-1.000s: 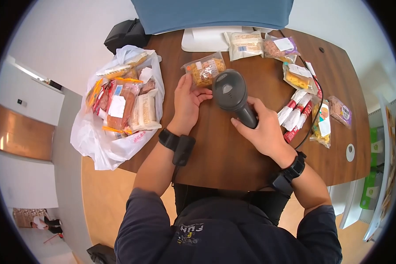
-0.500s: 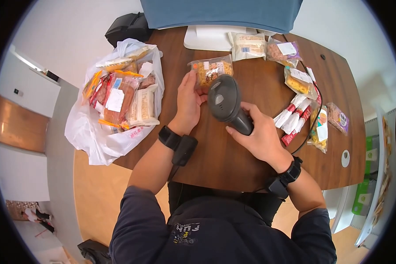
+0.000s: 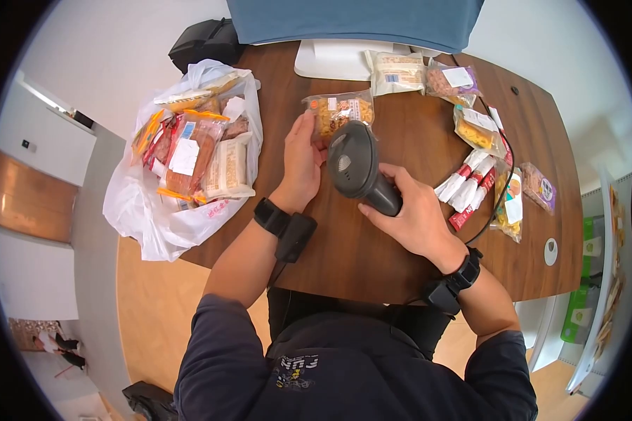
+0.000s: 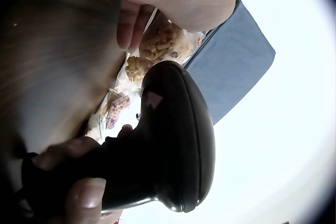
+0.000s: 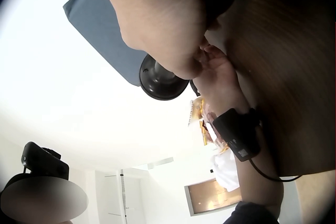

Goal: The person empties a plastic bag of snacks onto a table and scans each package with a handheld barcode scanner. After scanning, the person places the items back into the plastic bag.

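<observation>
My right hand (image 3: 418,217) grips the handle of a black barcode scanner (image 3: 353,165), its rounded head leaning over the table toward a clear packet of yellow-brown snack pieces (image 3: 340,112). At that packet's left side, my left hand (image 3: 302,161) holds it by the lower left edge, fingers partly hidden behind the wrist in the left wrist view. The scanner's head overlaps the packet's lower right part in the head view. From the left wrist, the scanner (image 4: 173,140) looms large in front of the packet (image 4: 163,45), with the right thumb (image 4: 89,195) curled round the handle.
A white plastic bag (image 3: 147,224) full of packaged foods stands at the left. Along the back and right lie a cream packet (image 3: 397,74), several snack bags and red-and-white sticks (image 3: 470,186). A black cable (image 3: 507,189) crosses the right side; a blue-covered screen (image 3: 358,24) stands behind.
The snack packet has turned a little toward level, with the left hand staying at its edge. The scanner has tilted and shifted slightly left and down. The head view has shifted slightly.
</observation>
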A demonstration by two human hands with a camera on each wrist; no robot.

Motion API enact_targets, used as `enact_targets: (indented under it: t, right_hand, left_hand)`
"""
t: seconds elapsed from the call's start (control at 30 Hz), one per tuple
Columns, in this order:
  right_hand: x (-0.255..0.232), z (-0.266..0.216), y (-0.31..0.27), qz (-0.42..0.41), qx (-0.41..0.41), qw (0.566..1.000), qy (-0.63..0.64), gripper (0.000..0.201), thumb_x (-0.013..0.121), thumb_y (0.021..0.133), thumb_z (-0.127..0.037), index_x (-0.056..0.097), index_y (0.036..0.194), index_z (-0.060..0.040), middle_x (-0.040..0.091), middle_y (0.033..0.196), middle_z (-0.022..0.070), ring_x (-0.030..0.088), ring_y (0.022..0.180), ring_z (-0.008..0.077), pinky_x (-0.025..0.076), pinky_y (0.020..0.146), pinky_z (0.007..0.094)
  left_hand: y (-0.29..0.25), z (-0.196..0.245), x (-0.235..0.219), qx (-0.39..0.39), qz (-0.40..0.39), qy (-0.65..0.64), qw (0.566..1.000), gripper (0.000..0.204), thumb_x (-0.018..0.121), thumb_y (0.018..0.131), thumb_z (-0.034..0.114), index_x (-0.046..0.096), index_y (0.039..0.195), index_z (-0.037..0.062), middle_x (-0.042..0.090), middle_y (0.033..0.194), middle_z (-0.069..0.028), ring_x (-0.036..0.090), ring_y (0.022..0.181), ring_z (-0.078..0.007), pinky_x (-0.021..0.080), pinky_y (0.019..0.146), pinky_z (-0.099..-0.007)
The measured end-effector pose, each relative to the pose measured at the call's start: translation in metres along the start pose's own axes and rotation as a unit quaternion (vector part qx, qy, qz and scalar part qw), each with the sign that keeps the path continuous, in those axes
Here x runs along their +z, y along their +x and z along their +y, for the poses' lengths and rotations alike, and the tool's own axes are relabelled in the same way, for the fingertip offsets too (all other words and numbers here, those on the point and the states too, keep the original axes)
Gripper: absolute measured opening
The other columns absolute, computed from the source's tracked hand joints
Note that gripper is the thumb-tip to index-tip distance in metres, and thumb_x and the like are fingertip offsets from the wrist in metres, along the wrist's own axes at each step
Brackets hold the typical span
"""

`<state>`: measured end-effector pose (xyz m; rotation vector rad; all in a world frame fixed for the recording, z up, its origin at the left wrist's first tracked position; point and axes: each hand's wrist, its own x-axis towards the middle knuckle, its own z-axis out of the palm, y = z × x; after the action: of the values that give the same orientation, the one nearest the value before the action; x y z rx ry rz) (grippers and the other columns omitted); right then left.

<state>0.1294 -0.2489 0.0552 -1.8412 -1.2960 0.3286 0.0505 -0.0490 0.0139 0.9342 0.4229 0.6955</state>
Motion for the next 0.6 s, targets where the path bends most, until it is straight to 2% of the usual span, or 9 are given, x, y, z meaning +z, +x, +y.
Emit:
enact_targets:
  t: [0.03, 0.1, 0.23, 0.3, 0.6]
  right_hand:
    - [0.001, 0.000, 0.000, 0.000, -0.006, 1.000, -0.001, 0.054, 0.078, 0.079, -0.026, 0.054, 0.122, -0.0043, 0.069, 0.101, 0.0182, 0.069, 0.090, 0.0357, 0.056, 0.077, 0.0404]
    - [0.001, 0.002, -0.001, -0.001, -0.010, 1.000, -0.005, 0.054, 0.078, 0.079, -0.026, 0.054, 0.122, -0.0045, 0.069, 0.101, 0.0181, 0.069, 0.090, 0.0357, 0.056, 0.077, 0.0406]
    - [0.002, 0.002, -0.001, -0.006, -0.016, 1.000, -0.010, 0.055, 0.078, 0.079, -0.027, 0.053, 0.123, -0.0049, 0.069, 0.101, 0.0180, 0.068, 0.090, 0.0356, 0.056, 0.076, 0.0411]
    - [0.002, 0.002, -0.001, -0.008, -0.016, 1.000, -0.009, 0.055, 0.078, 0.079, -0.027, 0.053, 0.123, -0.0049, 0.069, 0.101, 0.0181, 0.068, 0.090, 0.0357, 0.056, 0.076, 0.0413]
    - [0.002, 0.000, -0.002, -0.006, -0.031, 0.999, -0.013, 0.053, 0.077, 0.079, -0.026, 0.054, 0.122, -0.0047, 0.069, 0.100, 0.0182, 0.068, 0.089, 0.0357, 0.056, 0.075, 0.0411]
  left_hand:
    - [0.000, 0.001, 0.000, 0.000, 0.000, 0.000, 1.000, 0.035, 0.042, 0.105, 0.036, 0.055, 0.122, 0.0075, 0.067, 0.112, -0.0057, 0.067, 0.092, -0.0142, 0.055, 0.079, -0.0285]
    - [0.000, 0.001, -0.001, -0.009, -0.008, -0.023, 1.000, 0.036, 0.041, 0.106, 0.030, 0.053, 0.124, 0.0020, 0.064, 0.120, -0.0108, 0.063, 0.107, -0.0200, 0.052, 0.094, -0.0356]
    - [0.001, 0.000, -0.002, -0.010, -0.007, -0.024, 1.000, 0.036, 0.041, 0.106, 0.030, 0.052, 0.125, 0.0020, 0.063, 0.120, -0.0112, 0.064, 0.107, -0.0207, 0.052, 0.094, -0.0363]
    - [0.003, -0.003, -0.003, 0.012, -0.003, -0.026, 1.000, 0.035, 0.042, 0.106, 0.033, 0.054, 0.122, 0.0047, 0.066, 0.115, -0.0088, 0.066, 0.098, -0.0173, 0.054, 0.086, -0.0321]
    - [0.008, -0.008, -0.010, 0.006, -0.008, -0.052, 0.999, 0.034, 0.041, 0.106, 0.030, 0.054, 0.122, 0.0028, 0.065, 0.115, -0.0098, 0.065, 0.101, -0.0181, 0.052, 0.089, -0.0323]
